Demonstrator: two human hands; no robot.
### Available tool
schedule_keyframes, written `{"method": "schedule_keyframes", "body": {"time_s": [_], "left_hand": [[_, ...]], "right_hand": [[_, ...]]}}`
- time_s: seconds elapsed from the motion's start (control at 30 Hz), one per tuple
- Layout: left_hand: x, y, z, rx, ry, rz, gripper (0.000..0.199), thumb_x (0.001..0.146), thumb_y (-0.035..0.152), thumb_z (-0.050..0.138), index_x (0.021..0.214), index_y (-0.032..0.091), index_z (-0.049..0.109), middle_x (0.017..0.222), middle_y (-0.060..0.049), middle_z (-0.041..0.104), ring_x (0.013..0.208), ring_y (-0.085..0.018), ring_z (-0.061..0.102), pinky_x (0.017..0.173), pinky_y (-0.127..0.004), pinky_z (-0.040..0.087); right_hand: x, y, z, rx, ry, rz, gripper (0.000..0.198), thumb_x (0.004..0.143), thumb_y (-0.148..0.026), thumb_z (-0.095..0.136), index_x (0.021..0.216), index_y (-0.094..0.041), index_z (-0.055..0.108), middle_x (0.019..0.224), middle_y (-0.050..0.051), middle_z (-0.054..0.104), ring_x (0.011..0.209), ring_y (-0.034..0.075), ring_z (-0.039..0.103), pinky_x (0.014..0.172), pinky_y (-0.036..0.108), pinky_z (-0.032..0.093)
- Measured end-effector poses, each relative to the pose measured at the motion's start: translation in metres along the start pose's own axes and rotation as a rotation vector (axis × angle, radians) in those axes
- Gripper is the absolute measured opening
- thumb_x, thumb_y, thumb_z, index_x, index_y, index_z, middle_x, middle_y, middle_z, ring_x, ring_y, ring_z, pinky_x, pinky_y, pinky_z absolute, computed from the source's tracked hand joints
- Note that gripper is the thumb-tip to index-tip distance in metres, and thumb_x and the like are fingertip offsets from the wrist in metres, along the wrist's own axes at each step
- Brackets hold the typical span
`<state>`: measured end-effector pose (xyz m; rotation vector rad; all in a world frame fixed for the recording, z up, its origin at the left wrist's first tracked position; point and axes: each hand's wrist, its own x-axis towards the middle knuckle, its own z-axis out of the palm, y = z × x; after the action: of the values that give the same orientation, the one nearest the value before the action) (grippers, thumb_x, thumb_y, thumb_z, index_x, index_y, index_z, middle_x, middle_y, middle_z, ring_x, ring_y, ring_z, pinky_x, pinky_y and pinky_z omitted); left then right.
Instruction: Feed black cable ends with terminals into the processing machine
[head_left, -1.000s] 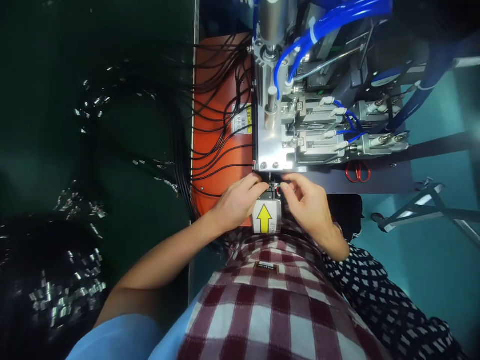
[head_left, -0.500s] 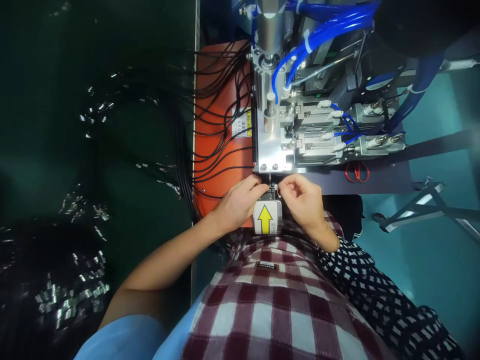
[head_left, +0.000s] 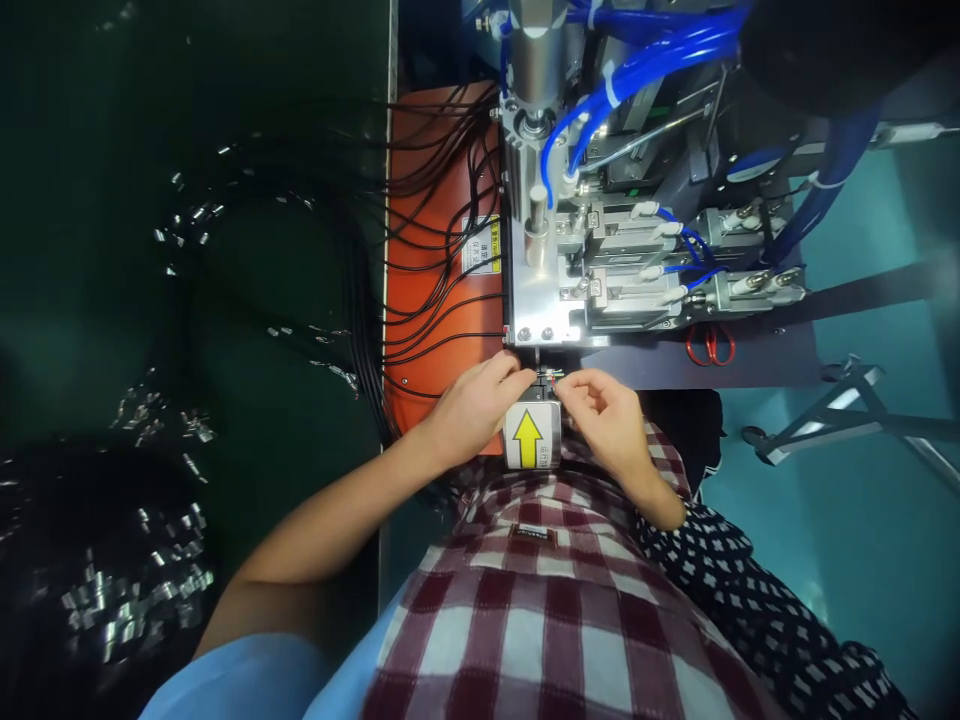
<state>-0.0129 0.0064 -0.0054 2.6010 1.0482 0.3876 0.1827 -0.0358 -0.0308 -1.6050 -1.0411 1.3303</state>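
Observation:
At the front of the machine point(head_left: 534, 300), my left hand point(head_left: 480, 405) pinches the end of a black cable point(head_left: 424, 392) that comes in from the left over the orange panel. Thin coloured wires point(head_left: 553, 376) stick out of that cable's end toward the right, above a small dark fixture. My right hand point(head_left: 606, 408) has thumb and index finger pressed together at a red wire among them. Below the fingers sits a metal cover with a yellow arrow label point(head_left: 528, 438). The fingertips partly hide the wire ends.
Several black cables run across the orange panel point(head_left: 420, 290) into the machine. Bundles of cables with shiny ends point(head_left: 139, 590) lie on the dark surface at left. Red-handled scissors point(head_left: 710, 345) rest on the grey plate. Blue air hoses point(head_left: 660, 60) arch overhead.
My right hand has lowered slightly and drawn back a little, and the coloured wires now show more clearly between the hands. My left hand keeps its pinch at the cable end.

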Motion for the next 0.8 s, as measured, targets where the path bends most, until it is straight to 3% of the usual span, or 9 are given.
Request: {"method": "schedule_keyframes", "body": {"time_s": [0.13,0.33,0.53,0.67,0.8], "left_hand": [[0.0,-0.001,0.0,-0.02,0.046,0.007,0.027,0.095,0.011,0.039,0.107,0.012,0.064,0.093,-0.01,0.061,0.082,-0.018,0.061,0.071,-0.027,0.055],[0.0,-0.001,0.001,-0.015,0.074,0.01,0.027,0.096,0.012,0.04,0.106,0.013,0.065,0.091,-0.009,0.061,0.081,-0.017,0.061,0.069,-0.026,0.054],[0.0,-0.001,0.002,-0.026,0.082,0.019,0.027,0.096,0.012,0.041,0.106,0.011,0.065,0.092,-0.01,0.062,0.083,-0.018,0.062,0.069,-0.027,0.055],[-0.001,-0.002,0.002,-0.031,0.086,0.027,0.027,0.096,0.012,0.04,0.107,0.01,0.065,0.092,-0.01,0.062,0.084,-0.018,0.062,0.071,-0.027,0.055],[-0.001,-0.002,0.002,-0.031,0.081,0.03,0.028,0.097,0.013,0.039,0.108,0.011,0.065,0.094,-0.01,0.061,0.084,-0.018,0.061,0.07,-0.027,0.054]], "right_hand": [[-0.005,-0.007,0.004,-0.106,-0.018,-0.029,0.022,0.081,-0.039,0.067,0.079,-0.017,0.069,0.06,-0.001,0.058,0.051,0.011,0.049,0.05,0.025,0.041],[-0.004,-0.016,0.001,-0.595,0.145,-0.321,0.013,0.086,-0.026,0.06,0.078,-0.021,0.068,0.062,-0.002,0.062,0.056,0.012,0.054,0.059,0.026,0.039],[-0.002,-0.019,-0.001,-0.731,0.118,-0.494,0.015,0.09,-0.025,0.055,0.079,-0.019,0.065,0.065,-0.001,0.065,0.056,0.013,0.052,0.063,0.028,0.037],[0.002,-0.018,-0.004,-0.677,0.071,-0.438,0.016,0.091,-0.027,0.055,0.08,-0.02,0.064,0.065,-0.001,0.063,0.056,0.012,0.05,0.061,0.028,0.036],[0.009,-0.008,-0.006,-0.342,-0.07,-0.178,0.017,0.09,-0.033,0.057,0.082,-0.02,0.063,0.061,-0.002,0.058,0.052,0.011,0.049,0.053,0.026,0.037]]}}
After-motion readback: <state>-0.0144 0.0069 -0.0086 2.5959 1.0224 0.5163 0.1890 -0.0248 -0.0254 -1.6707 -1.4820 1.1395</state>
